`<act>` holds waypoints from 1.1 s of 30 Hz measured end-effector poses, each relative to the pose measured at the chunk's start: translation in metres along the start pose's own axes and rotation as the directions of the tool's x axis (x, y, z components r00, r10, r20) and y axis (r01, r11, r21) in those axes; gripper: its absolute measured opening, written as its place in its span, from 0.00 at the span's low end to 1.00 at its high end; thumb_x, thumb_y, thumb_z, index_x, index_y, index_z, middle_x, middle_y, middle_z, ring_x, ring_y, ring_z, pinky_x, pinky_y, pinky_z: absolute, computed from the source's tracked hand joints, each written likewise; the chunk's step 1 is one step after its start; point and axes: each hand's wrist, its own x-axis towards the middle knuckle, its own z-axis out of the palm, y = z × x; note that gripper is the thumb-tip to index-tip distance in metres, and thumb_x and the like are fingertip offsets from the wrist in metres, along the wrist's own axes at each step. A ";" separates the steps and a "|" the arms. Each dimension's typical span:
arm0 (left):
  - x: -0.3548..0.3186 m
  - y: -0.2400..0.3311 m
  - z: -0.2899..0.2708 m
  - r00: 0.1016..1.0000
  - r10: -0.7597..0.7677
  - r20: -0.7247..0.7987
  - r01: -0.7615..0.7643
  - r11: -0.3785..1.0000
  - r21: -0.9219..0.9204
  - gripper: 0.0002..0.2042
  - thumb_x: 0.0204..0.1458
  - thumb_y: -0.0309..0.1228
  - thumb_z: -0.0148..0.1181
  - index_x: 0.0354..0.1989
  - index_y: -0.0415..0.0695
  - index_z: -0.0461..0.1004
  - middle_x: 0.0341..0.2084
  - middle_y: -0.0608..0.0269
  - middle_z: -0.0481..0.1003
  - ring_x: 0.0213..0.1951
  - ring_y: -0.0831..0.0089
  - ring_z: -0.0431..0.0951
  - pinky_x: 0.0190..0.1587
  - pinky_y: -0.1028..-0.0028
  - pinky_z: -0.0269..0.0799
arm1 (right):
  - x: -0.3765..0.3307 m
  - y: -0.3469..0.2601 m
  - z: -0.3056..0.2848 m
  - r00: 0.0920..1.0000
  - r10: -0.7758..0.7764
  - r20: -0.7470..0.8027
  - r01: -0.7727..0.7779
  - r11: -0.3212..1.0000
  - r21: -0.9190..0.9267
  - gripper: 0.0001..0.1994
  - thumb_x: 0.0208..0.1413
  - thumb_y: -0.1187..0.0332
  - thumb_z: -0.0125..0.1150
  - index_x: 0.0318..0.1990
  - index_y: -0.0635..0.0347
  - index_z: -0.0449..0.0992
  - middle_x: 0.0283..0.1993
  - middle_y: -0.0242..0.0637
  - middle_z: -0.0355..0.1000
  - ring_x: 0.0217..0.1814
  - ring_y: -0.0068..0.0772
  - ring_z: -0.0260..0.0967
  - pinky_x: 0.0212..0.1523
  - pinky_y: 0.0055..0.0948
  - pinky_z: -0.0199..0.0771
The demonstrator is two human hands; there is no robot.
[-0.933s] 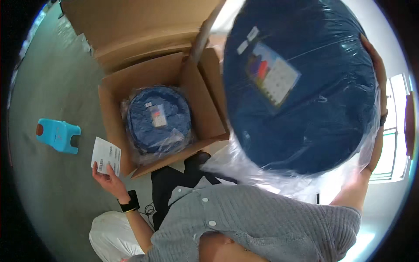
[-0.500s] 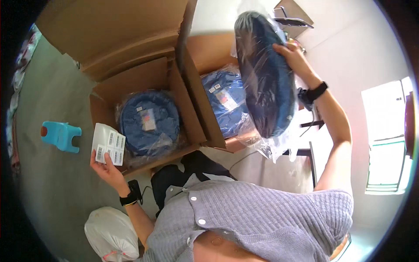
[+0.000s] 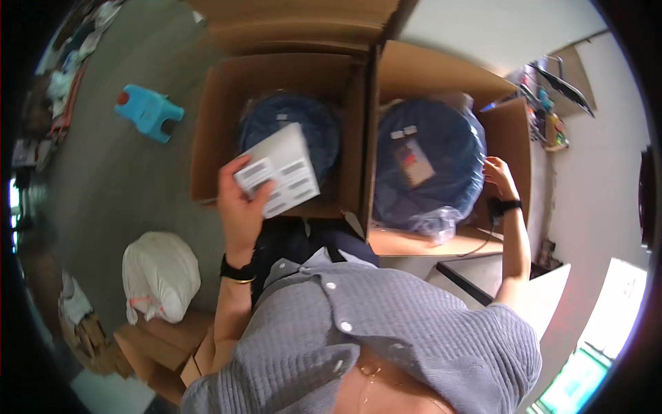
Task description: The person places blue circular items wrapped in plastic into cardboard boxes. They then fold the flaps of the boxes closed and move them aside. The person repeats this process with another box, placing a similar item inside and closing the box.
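My left hand (image 3: pixel 240 203) grips a white sheet of barcode labels (image 3: pixel 281 172), held over the near part of the left cardboard box (image 3: pixel 214 131). Beneath the sheet, inside that box, lies a round, dark blue, plastic-wrapped bundle (image 3: pixel 303 114), partly covered by the labels. In the right cardboard box (image 3: pixel 441 65), another round blue bundle (image 3: pixel 448 162) in clear plastic lies face up, with small white tags and a printed card on it. My right hand (image 3: pixel 501 178) is at this bundle's right rim, its fingers curled against the edge.
A blue plastic stool (image 3: pixel 149 114) stands on the floor to the left. Lower left are a full white sack (image 3: pixel 162 272) and an opened carton (image 3: pixel 162 352). Beyond the right box, several small items (image 3: pixel 552 127) sit near the wall.
My right hand has brought the wrapped bundle down from above into the right box, where it now lies flat. The label sheet has moved right, over the left box. My view has shifted too.
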 end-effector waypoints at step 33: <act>0.042 -0.218 -0.195 0.930 -0.226 0.291 0.185 0.970 0.160 0.36 0.45 0.35 0.66 0.58 0.33 0.51 0.51 0.45 0.61 0.53 0.59 0.66 0.55 0.67 0.60 | 0.012 -0.233 0.472 0.873 -0.404 0.273 0.340 0.906 0.253 0.06 0.54 0.71 0.58 0.35 0.64 0.70 0.31 0.30 0.69 0.32 0.17 0.65 0.33 0.18 0.67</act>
